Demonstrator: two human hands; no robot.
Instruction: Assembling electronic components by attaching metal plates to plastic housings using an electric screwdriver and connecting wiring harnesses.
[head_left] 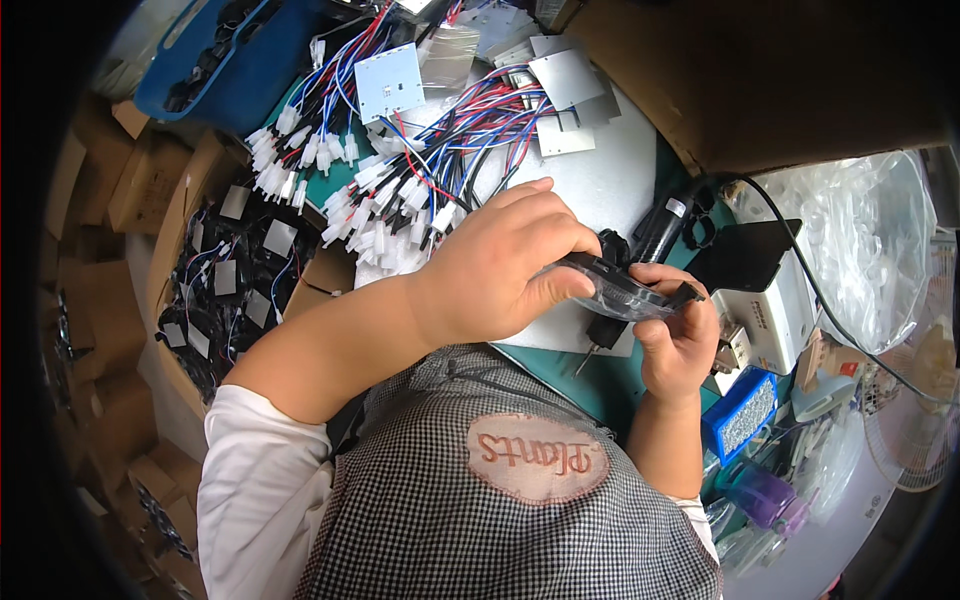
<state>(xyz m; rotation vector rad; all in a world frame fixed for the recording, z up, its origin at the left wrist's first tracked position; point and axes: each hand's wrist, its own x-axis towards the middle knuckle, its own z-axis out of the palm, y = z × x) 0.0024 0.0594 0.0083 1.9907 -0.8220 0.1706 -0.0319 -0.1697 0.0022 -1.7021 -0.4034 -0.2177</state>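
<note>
In front of my chest, both hands grip a black plastic part with a clear curved cover (pixel 625 298). My left hand (pixel 510 262) closes on its left end, thumb below and fingers over the top. On the other end is my right hand (pixel 678 335), thumb and fingers pinching the black rim. Behind the part lies a black electric screwdriver (pixel 660 232), its thin bit poking out below near the green mat (pixel 605 395). To the left, bundles of coloured wires with white connectors (pixel 385 205) spread over a white foam sheet (pixel 590 185), with square boards (pixel 388 82) attached.
A cardboard box (pixel 180 290) of black parts stands at the left, a blue bin (pixel 215 60) at the back left. On the right are a white device (pixel 765 325), a blue tray of small metal pieces (pixel 742 418), a purple bottle (pixel 765 498) and a clear bag (pixel 860 250).
</note>
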